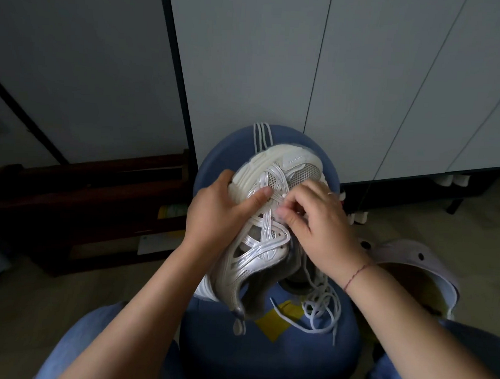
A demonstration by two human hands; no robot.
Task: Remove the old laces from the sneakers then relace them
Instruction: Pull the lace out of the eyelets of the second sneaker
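A white and silver sneaker (264, 248) lies on its side on a blue round stool (269, 352), toe pointing away from me. My left hand (221, 211) grips the sole edge and upper, thumb pressed on the silver straps. My right hand (316, 224) pinches the white lace at the eyelets near the shoe's middle. A loose tangle of white lace (320, 309) hangs from the shoe's opening onto the stool. Another set of white laces (261, 137) lies over the stool's far edge.
Grey cabinet doors (364, 79) stand right behind the stool. A dark wooden frame (83, 198) lies on the floor at left. A pale clog-like shoe (418, 270) sits at right. My knees in blue jeans (90, 340) flank the stool. A yellow tag (276, 321) marks the stool.
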